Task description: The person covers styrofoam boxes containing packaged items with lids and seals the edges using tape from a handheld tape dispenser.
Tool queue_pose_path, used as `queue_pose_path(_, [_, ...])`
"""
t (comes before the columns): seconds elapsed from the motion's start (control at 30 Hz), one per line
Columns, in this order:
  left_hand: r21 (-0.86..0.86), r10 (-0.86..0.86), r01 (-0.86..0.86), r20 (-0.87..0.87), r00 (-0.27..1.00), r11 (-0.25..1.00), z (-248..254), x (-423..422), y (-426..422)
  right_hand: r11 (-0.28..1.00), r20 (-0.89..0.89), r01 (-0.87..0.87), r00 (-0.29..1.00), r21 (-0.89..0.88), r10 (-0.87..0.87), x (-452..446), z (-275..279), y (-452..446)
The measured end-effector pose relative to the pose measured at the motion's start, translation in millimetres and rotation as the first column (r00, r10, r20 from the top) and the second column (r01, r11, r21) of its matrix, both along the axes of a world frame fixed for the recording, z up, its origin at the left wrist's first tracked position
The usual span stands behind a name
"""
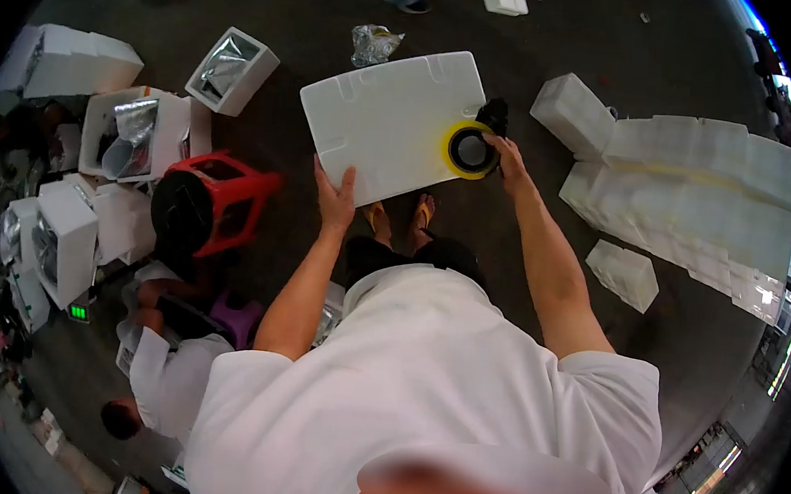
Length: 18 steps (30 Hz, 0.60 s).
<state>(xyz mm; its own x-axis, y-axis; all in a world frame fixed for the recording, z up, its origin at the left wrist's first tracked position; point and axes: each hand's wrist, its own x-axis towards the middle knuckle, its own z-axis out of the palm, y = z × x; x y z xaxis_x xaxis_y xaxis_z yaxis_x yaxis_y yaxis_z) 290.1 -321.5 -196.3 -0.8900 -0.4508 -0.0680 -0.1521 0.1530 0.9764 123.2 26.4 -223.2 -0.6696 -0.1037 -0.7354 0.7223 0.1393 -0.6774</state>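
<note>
White foam box (387, 121) is front and centre on my head feed, flat face up, just past the wearer's sandalled feet (424, 212). I've got the left hand (334, 207) on its near-left corner, fingers along the outer edge and thumb over the top, so that's a grip. On the right hand (511, 168), the fingers are wrapped round a tape dispenser (455, 159) with a yellow-edged roll, over the right end of the box. Can't tell from this angle if the tape touches the foam.

Around it: crumpled foil (374, 46) on the floor (467, 281) just beyond the far edge, a red stool (189, 208) with a round black top off to the left, and a big stack of foam boxes (697, 192) over on the right. Another person (171, 378) in a white shirt is low on the left.
</note>
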Motion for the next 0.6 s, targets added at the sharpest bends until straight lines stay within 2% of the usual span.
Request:
queue_pose_path(0.03, [0.064, 0.011, -0.014, 0.039, 0.999, 0.998, -1.0, 4.7, 2.5, 0.999, 0.023, 0.038, 0.999, 0.035, -0.039, 0.1, 4.2, -4.8])
queue_pose_path(0.17, [0.085, 0.050, -0.054, 0.048, 0.998, 0.995, 3.1, 8.5, 14.8, 0.999, 0.015, -0.023, 1.000, 0.041, 0.023, -19.4, -3.5, 0.7])
queue_pose_path(0.27, [-0.006, 0.076, -0.075, 0.092, 0.993, 0.997, 14.4, 11.4, 21.8, 0.962, -0.141, 0.178, 0.978, 0.207, -0.151, -11.2, 20.2, -12.3])
queue_pose_path(0.33, [0.092, 0.105, -0.117, 0.121, 0.987, 0.989, 19.0, 16.6, 27.0, 0.997, -0.151, 0.031, 0.988, 0.072, -0.020, -9.9, 38.0, -12.3])
queue_pose_path(0.37, [0.086, 0.110, -0.121, 0.127, 0.986, 0.989, 14.8, 19.4, 29.9, 0.997, -0.144, 0.027, 0.989, 0.067, -0.017, -14.1, 48.8, -13.6])
queue_pose_path(0.43, [0.065, 0.144, -0.150, 0.081, 0.986, 0.987, 11.3, 15.7, 39.6, 0.978, -0.096, -0.187, 0.979, -0.098, 0.177, -23.1, 60.7, -11.4])
queue_pose_path(0.47, [-0.006, 0.151, -0.151, 0.062, 0.987, 0.989, 15.3, 11.2, 43.4, 0.993, -0.090, -0.078, 0.994, -0.092, 0.069, -27.8, 27.9, -8.3])
queue_pose_path(0.5, [-0.020, 0.148, -0.147, 0.062, 0.987, 0.989, 15.6, 4.5, 47.5, 0.992, -0.089, -0.074, 0.994, -0.106, 0.064, -29.1, 34.2, -11.2])
queue_pose_path(0.57, [-0.020, 0.144, -0.143, 0.045, 0.989, 0.989, 13.0, -8.7, 45.4, 0.997, -0.147, 0.048, 0.988, -0.066, -0.057, -35.2, 64.2, -27.1])
queue_pose_path(0.6, [-0.320, 0.231, -0.158, 0.205, 0.951, 0.934, -24.3, -2.7, 35.6, 0.933, -0.137, -0.025, 0.990, -0.359, -0.027, -47.9, 35.1, -15.7])
